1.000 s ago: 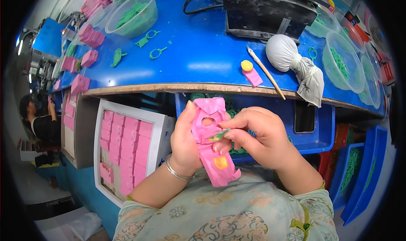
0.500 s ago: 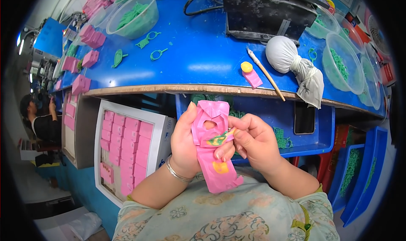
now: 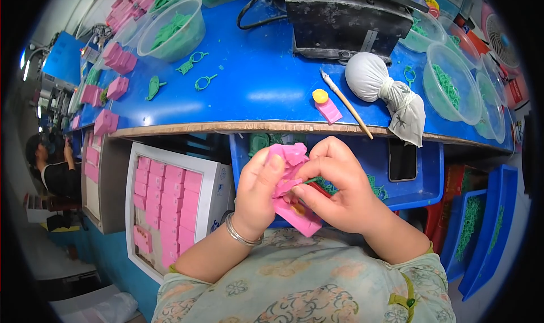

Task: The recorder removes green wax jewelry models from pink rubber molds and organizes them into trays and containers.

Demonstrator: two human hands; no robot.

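Note:
Over the lap, my left hand is closed round a soft pink rubber mold, bent and folded between the fingers. Its lower flap hangs down with a yellow patch partly in shadow. My right hand is closed against the mold's middle, thumb and fingers pinching a pink edge. A thin bit of green shows beside these fingertips; most of it is hidden. Just beyond the hands lies an open blue drawer with green wax pieces and a dark phone.
On the blue table are a pink block with a yellow knob, a brush, a tied white cloth pouch, a black machine and tubs of green pieces. A white box of pink molds stands left.
The mold has been folded and turned, so its opening and green-yellow inside no longer show. My right hand has moved up and over it. The view has shifted slightly.

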